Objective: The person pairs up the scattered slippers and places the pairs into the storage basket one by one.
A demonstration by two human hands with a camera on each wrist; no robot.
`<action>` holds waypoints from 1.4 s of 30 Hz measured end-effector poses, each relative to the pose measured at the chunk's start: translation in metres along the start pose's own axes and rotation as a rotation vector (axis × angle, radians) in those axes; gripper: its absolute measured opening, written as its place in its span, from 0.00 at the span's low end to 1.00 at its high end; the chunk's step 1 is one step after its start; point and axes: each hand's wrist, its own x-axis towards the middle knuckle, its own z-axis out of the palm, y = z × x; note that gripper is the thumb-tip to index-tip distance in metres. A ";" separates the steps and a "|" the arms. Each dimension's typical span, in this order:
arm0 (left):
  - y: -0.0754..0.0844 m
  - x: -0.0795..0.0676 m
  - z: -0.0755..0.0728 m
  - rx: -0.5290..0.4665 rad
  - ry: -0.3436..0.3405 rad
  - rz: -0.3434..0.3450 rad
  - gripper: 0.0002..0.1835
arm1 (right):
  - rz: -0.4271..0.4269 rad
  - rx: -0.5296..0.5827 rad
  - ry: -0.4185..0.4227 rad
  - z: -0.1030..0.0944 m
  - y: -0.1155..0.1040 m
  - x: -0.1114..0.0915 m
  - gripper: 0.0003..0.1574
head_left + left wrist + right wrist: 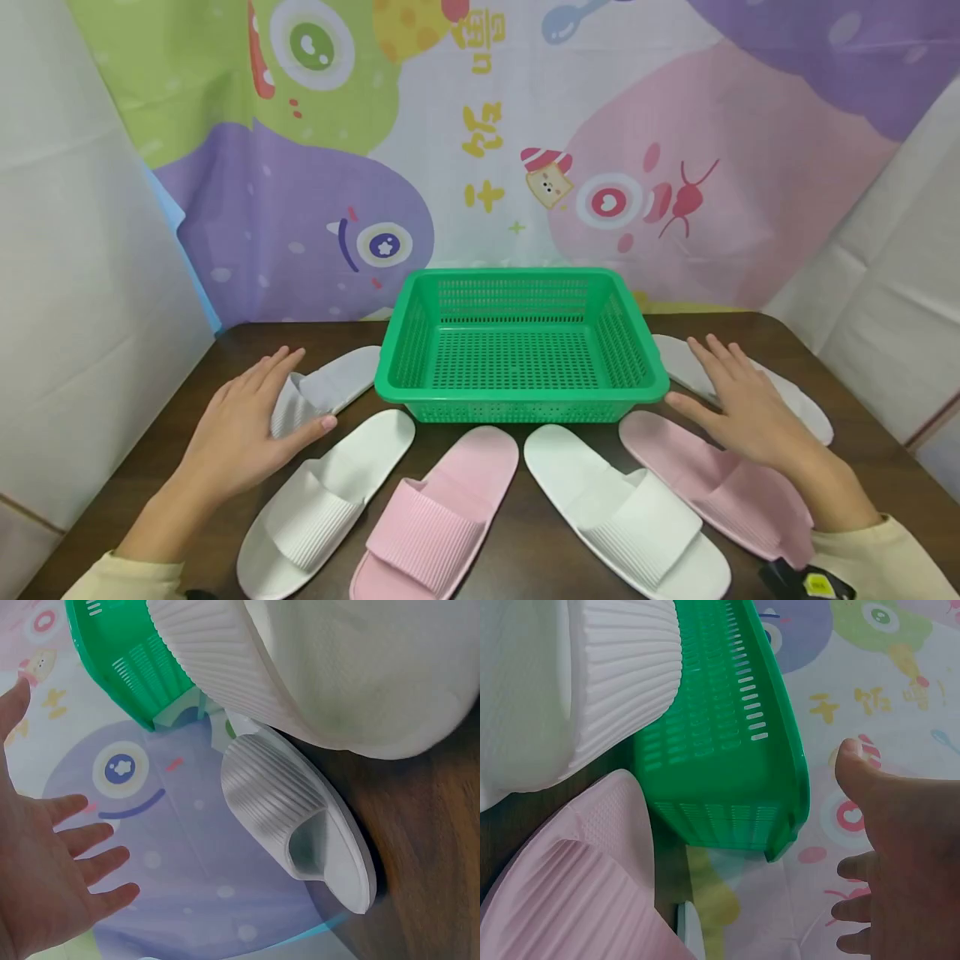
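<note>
My left hand [240,425] is held with straight, spread fingers over a grey slipper [341,377] at the left and holds nothing. On the other side, my right hand [757,421], its fingers also spread, is over a whitish slipper [798,402] and close to a pink slipper [705,467]; nothing is in it. Between the hands, nearer the front, lie a white slipper [311,508], a pink slipper [435,525] and another white slipper [637,525]. Behind these stands a green plastic basket [517,395] with nothing inside. The left wrist view shows the grey slipper's ribbed strap [270,780].
Everything rests on a dark wooden table [525,567]. A cartoon-printed cloth [480,233] hangs behind it, and white cloth [90,292] covers both sides. A black strap with a yellow-green patch [817,583] is at my right wrist.
</note>
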 end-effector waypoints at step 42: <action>-0.009 -0.019 0.002 -0.109 -0.129 -0.006 0.48 | -0.006 0.049 -0.015 0.002 0.000 -0.013 0.56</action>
